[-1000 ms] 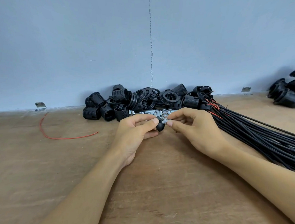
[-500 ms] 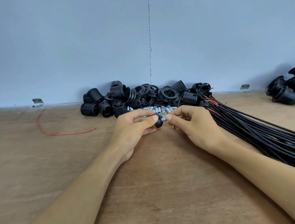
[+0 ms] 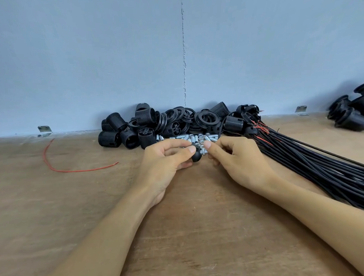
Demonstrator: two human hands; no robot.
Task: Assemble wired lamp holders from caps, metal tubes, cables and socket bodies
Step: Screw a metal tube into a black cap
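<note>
Wall (image 3: 90,58): plain pale blue, with a vertical seam running down to the desk's far edge.
Desk (image 3: 54,206): bare brown wood, carrying everything in the scene.
Cables (image 3: 324,173): a thick black bundle lying diagonally from the right edge towards the middle of the far edge, with red wire tips showing at its far end; it lies just beside the right wrist.
Socket bodies (image 3: 147,126): a heap of black ribbed cylinders and rings against the wall at the middle of the far edge, directly behind both hands.
Dark holders (image 3: 351,113): a small cluster at the far right corner, well apart from the hands.
Left hand (image 3: 163,165): raised a little off the desk near the middle, its thumb and curled fingers pinching the cap.
Right hand (image 3: 240,162): facing the left, its thumb and forefinger pinching the small tube, the other fingers curled under.
Red wire (image 3: 78,171): one loose curved strand towards the far left.
Metal tubes (image 3: 197,137): silvery pieces scattered in front of the heap, partly hidden by the fingertips.
Brackets (image 3: 44,129): metal angles at the far edge, left and right.
Cap (image 3: 196,155): a small black rounded piece between the two thumbs.
Small tube (image 3: 204,152): silvery, just beside the cap's right side; whether it enters the cap cannot be told.
</note>
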